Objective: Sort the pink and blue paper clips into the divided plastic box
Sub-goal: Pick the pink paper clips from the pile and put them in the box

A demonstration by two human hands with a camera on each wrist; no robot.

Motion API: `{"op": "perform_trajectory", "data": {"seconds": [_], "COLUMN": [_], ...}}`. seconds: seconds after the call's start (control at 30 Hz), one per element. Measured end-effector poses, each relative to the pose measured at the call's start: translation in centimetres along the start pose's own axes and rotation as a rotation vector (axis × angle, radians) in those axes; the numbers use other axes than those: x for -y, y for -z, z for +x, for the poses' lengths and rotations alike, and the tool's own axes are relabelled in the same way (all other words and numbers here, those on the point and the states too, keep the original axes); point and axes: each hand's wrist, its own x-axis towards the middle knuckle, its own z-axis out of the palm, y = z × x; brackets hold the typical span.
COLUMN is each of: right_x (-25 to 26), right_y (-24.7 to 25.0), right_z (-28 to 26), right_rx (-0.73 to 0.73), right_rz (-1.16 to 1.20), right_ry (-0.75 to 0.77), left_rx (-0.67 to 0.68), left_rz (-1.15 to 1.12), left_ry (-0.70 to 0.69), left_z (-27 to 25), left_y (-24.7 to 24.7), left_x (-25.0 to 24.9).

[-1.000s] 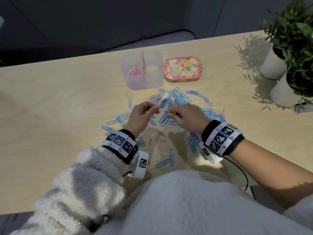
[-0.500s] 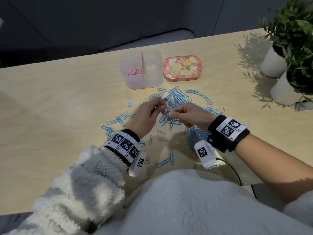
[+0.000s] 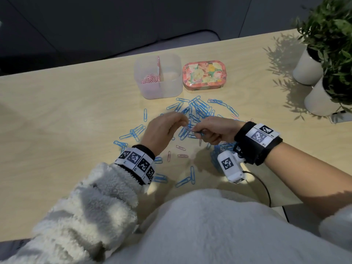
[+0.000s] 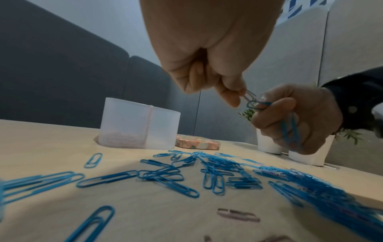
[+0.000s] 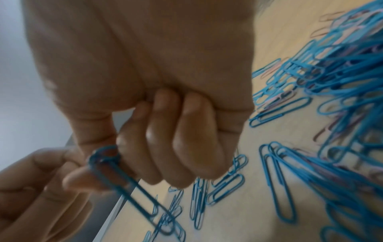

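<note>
Blue wire paper clips (image 3: 198,111) are heaped on the pale wooden table (image 3: 76,119) in front of the translucent divided plastic box (image 3: 162,88), beside which a floral tin (image 3: 204,75) is set; small pink clips (image 3: 149,79) are held in the box's left compartment. Above the heap, linked blue clips (image 4: 290,129) are gripped in the curled right hand (image 3: 217,130), while a clip hooked to them is pinched by the left hand (image 3: 162,132).

Left hand (image 3: 163,130) and right hand (image 3: 215,130) pinching clips above scattered blue paper clips (image 3: 198,109), divided plastic box (image 3: 158,88) behind
</note>
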Motion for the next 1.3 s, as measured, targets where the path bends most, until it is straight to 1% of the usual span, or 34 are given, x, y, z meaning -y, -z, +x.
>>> {"op": "perform_trajectory", "data": {"seconds": [0.07,0.1,0.13,0.2,0.23,0.27,0.33,0.4,0.43,0.47,0.5,0.53,0.57,0.63,0.67,0.7,0.8,0.83,0.87,0.9,0.97,1.03,1.1,1.13,1.2,1.23,1.3], "right_x": [0.5,0.7,0.9,1.1,1.1,1.1,1.3,1.5,1.5,1.4,1.2,0.8,0.4,-0.4,-0.8,-1.2,-1.8,-2.0,-2.2,-2.3,-2.6,-2.9,-3.1,-3.0,-2.0,-1.0,2.2], "right_y": [0.6,1.0,1.4,1.9,2.0,2.2,2.7,2.7,2.4,1.7,0.8,-0.3,-1.6,-3.8,-4.6,-5.2,-6.2,-6.2,-6.2,-6.1,-5.9,-5.8,-5.8,-5.7,-5.0,-4.1,-2.1], "right_z": [-0.1,-0.1,-0.2,-0.3,-0.3,-0.1,0.6,1.2,1.5,1.7,2.0,2.3,2.7,3.4,3.6,3.7,3.4,3.3,3.1,3.0,2.9,3.0,3.0,3.0,3.2,3.3,3.6], "right_rx": [-0.168,-0.245,-0.278,-0.269,-0.291,-0.35,-0.518,-0.675,-0.733,-0.761,-0.746,-0.687,-0.591,-0.396,-0.347,-0.34,-0.425,-0.428,-0.412,-0.389,-0.375,-0.387,-0.367,-0.336,-0.283,-0.29,-0.349], "right_rz": [-0.151,-0.238,-0.297,-0.328,-0.349,-0.4,-0.573,-0.776,-0.845,-0.886,-0.908,-0.912,-0.92,-0.969,-1.006,-1.047,-1.144,-1.154,-1.156,-1.148,-1.1,-1.038,-1.013,-1.014,-0.984,-0.929,-0.762], "right_ry": [0.029,0.051,0.059,0.052,0.06,0.084,0.141,0.137,0.15,0.179,0.209,0.237,0.244,0.212,0.196,0.201,0.274,0.281,0.277,0.267,0.264,0.254,0.222,0.203,0.181,0.192,0.248], "left_rx": [0.001,-0.016,-0.052,-0.126,-0.147,-0.155,-0.14,-0.123,-0.12,-0.121,-0.128,-0.135,-0.133,-0.095,-0.059,-0.02,0.092,0.115,0.131,0.154,0.224,0.282,0.288,0.29,0.309,0.323,0.359], "left_rz": [0.001,-0.013,-0.04,-0.128,-0.195,-0.273,-0.447,-0.592,-0.685,-0.796,-0.908,-0.996,-1.051,-1.077,-1.062,-1.04,-0.979,-0.926,-0.825,-0.676,-0.346,-0.053,0.135,0.175,0.188,0.182,0.177], "left_ry": [0.039,0.081,0.133,0.247,0.298,0.342,0.439,0.597,0.686,0.771,0.846,0.908,0.954,1.005,1.017,1.02,1.016,1.022,1.006,0.958,0.806,0.696,0.618,0.585,0.557,0.553,0.557], "left_z": [-0.3,-0.5,-0.6,-0.8,-0.9,-0.9,-1.0,-1.4,-1.7,-2.0,-2.2,-2.3,-2.4,-2.6,-2.8,-3.0,-3.8,-4.0,-4.3,-4.5,-4.8,-5.1,-5.4,-5.3,-5.3,-5.2,-5.1], "left_y": [-0.4,-0.5,-0.7,-0.7,-0.6,-0.4,0.0,0.3,0.4,0.5,0.5,0.5,0.5,0.4,0.4,0.4,0.4,0.3,0.2,0.0,-0.5,-1.1,-1.6,-1.7,-1.7,-1.7,-1.6], "left_x": [0.1,0.2,0.4,1.1,1.3,1.6,1.8,2.2,2.5,2.8,3.1,3.3,3.4,3.4,3.4,3.4,3.5,3.5,3.6,3.7,3.7,3.3,2.7,2.4,2.0,1.9,1.9]}}
